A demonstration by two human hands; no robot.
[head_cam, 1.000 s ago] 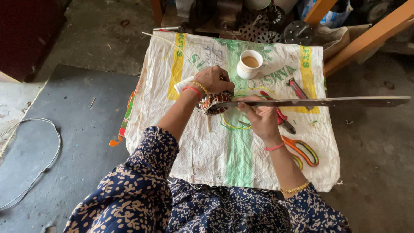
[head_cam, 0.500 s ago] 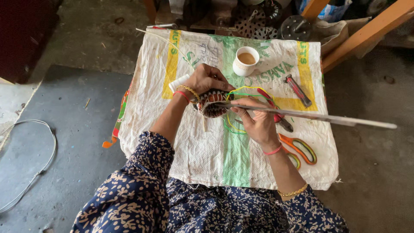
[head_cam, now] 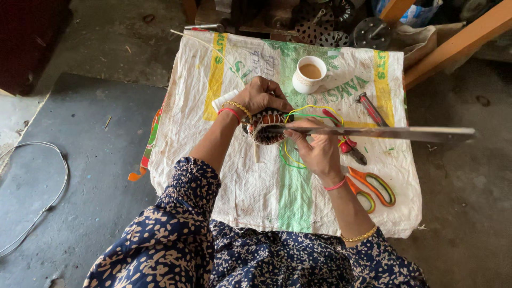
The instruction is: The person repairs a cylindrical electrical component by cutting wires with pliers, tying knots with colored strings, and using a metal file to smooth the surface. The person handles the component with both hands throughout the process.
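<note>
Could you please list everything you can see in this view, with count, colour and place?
Wound coil: one, copper-brown, sack centre, under left hand.
Flat metal strip: one, grey, extends right from coil.
Wires: several, yellow and green, looped beside coil.
Cup: one, white, holding brown drink, sack top.
Scissors: one, orange-handled, sack right.
Woven sack: one, white, on floor.
Cable: one, white, floor left.
Left hand: on coil.
Right hand: grips strip.

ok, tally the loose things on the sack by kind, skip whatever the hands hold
Cup: 1
Orange-handled scissors: 1
Red-handled pliers: 1
Red-handled tool: 1
White roll: 1
Total: 5
The left hand holds the wound coil; the right hand holds the long flat strip.
</note>
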